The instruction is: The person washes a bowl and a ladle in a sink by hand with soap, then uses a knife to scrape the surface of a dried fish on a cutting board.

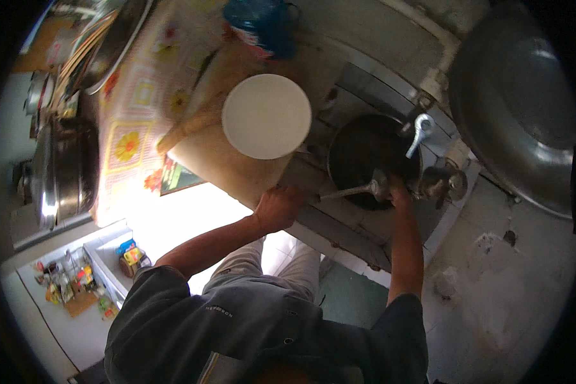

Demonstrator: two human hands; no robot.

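Note:
My left hand (281, 206) grips the dark handle end of a long metal ladle or similar utensil (350, 191), which points to the right. Over a dark round pan or basin (353, 149), my right hand (397, 193) is at the utensil's wide end; its fingers are partly hidden and look closed around it. The pan sits on a tiled sink surface, under a metal tap with a lever (420, 129). Beyond my left hand, a white round bowl or lid (267, 116) rests on a wooden board (206, 149).
A blue plastic bag (269, 29) lies beyond the white round piece. A large metal wok or basin (518, 110) hangs or leans at right. A patterned cloth (129, 144) covers the left surface, near a lidded metal pot (72, 177). The tiled sink edge (345, 249) runs before me.

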